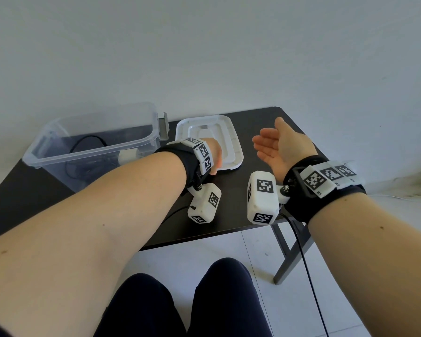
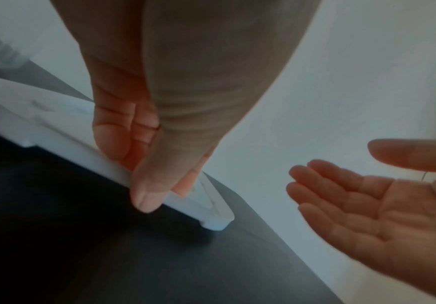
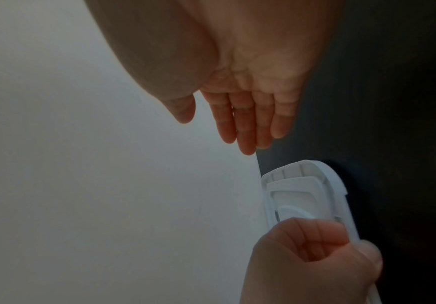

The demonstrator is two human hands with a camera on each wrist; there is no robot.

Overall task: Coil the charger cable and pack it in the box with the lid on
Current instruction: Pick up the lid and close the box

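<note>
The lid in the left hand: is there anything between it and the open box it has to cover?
Nothing visible. The left hand grips the lid, beside the box. Only bare table lies between, and the charger cable sits inside.

left hand [image 1: 214, 154] fingers hidden behind its wrist band; cable [image 1: 88, 142] blurred.

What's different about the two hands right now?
The left hand pinches the near edge of the white lid, thumb under and fingers on top; the right hand holds nothing. The left hand's fingers are curled; the right hand's are straight, palm turned up. The left hand touches the lid; the right hand hovers above the black table. Both wear black wristbands with square markers.
</note>
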